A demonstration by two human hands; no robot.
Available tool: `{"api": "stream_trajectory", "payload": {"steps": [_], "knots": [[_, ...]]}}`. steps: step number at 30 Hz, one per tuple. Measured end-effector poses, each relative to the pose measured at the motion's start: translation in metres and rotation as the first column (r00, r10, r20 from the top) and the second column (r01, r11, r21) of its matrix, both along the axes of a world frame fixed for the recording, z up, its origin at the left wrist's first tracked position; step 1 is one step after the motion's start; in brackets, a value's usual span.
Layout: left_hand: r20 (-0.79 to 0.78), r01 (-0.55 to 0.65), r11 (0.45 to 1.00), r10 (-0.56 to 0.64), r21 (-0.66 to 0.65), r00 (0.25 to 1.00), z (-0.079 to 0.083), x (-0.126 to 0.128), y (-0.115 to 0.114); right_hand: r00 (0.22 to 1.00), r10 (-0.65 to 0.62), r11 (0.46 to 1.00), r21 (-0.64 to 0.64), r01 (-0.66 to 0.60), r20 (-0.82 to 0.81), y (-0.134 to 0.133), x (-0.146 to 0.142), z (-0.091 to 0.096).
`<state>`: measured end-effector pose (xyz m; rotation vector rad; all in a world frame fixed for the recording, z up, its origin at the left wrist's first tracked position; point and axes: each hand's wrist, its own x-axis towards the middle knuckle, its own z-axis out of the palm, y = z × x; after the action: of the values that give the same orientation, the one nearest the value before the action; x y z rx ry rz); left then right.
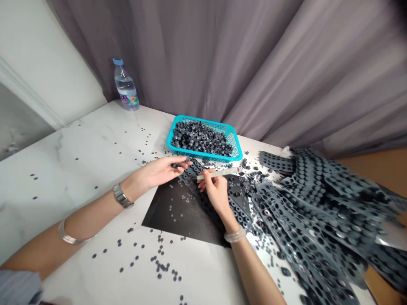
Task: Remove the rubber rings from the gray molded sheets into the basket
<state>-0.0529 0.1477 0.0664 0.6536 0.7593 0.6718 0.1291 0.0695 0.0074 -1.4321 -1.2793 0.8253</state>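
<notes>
My left hand (pixel 165 168) is closed, with its fingertips pinching small dark rubber bushings (pixel 177 165). In my right hand (pixel 216 189) is a pale, slender stick-like tool (pixel 226 172), gripped like a pen and pointing right. Beneath both hands runs a dark moulded rubber strip (pixel 241 215) with rows of round ring-shaped parts, partly hidden by my right hand. The strip lies across a black mat (pixel 181 216), which has small black discs scattered on it. Just beyond my hands stands a turquoise basket (pixel 203 155) filled with loose dark bushings.
A large heap of perforated rubber sheets (pixel 305 228) covers the table's right side. A water bottle (pixel 127 87) stands at the back left. Small black discs (pixel 162 267) lie scattered over the white marbled table (pixel 85 169). Grey curtains (pixel 197 59) hang behind.
</notes>
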Motion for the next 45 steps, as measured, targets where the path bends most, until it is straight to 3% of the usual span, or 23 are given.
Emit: {"api": "stream_trajectory", "payload": {"steps": [5,10,13,17,22,26,31,33,34,36,37,39,42,45], "knots": [[-0.029,0.049,0.995,-0.046,0.09,0.999,-0.008,0.0,0.0,0.994,-0.079,0.997,0.017,0.078,0.075,0.005,0.005,0.003],[-0.237,0.098,0.952,-0.028,0.29,0.971,-0.019,0.001,0.002,0.97,-0.018,0.998,0.055,0.005,0.244,0.012,0.0,0.001],[-0.428,0.187,0.869,0.031,0.459,0.903,-0.029,0.004,-0.001,0.962,-0.003,0.998,0.057,-0.013,0.271,0.014,-0.001,-0.001],[-0.608,0.342,0.674,0.2,0.654,0.768,-0.033,0.009,-0.008,0.959,0.01,0.997,0.066,-0.03,0.284,0.014,-0.001,-0.003],[-0.706,0.533,0.476,0.347,0.699,0.617,-0.031,0.014,-0.012,0.95,0.016,0.995,0.092,-0.047,0.311,0.015,-0.001,-0.004],[-0.731,0.616,0.393,0.397,0.682,0.556,-0.037,0.021,-0.013,0.934,0.022,0.993,0.104,-0.063,0.355,0.014,-0.003,-0.003],[-0.715,0.618,0.362,0.4,0.698,0.573,-0.029,0.021,-0.016,0.926,0.004,0.992,0.116,-0.051,0.376,0.013,-0.007,-0.002],[-0.691,0.562,0.404,0.389,0.722,0.608,-0.015,0.013,-0.015,0.93,-0.009,0.992,0.117,-0.037,0.368,0.013,-0.007,-0.002],[-0.669,0.498,0.458,0.379,0.736,0.64,-0.007,0.008,-0.014,0.934,-0.012,0.993,0.115,-0.031,0.358,0.014,-0.007,-0.003],[-0.524,0.223,0.692,0.259,0.687,0.811,0.009,-0.002,-0.01,0.94,-0.013,0.993,0.111,-0.027,0.342,0.013,-0.006,-0.003],[-0.421,0.122,0.8,0.173,0.587,0.891,0.015,-0.006,-0.008,0.944,-0.012,0.994,0.11,-0.025,0.329,0.013,-0.005,-0.003],[-0.192,0.019,0.944,0.047,0.33,0.98,0.021,-0.01,-0.004,0.966,-0.023,0.995,0.1,-0.003,0.256,0.012,-0.004,-0.002],[-0.005,0.03,0.999,-0.03,0.029,1.0,0.017,-0.007,-0.001,0.995,-0.079,0.995,0.066,0.074,0.064,0.011,0.0,0.001],[0.041,0.061,0.996,-0.059,-0.07,0.997,0.009,-0.002,-0.002,0.988,-0.138,0.989,0.043,0.141,-0.062,0.012,0.006,0.006]]}}
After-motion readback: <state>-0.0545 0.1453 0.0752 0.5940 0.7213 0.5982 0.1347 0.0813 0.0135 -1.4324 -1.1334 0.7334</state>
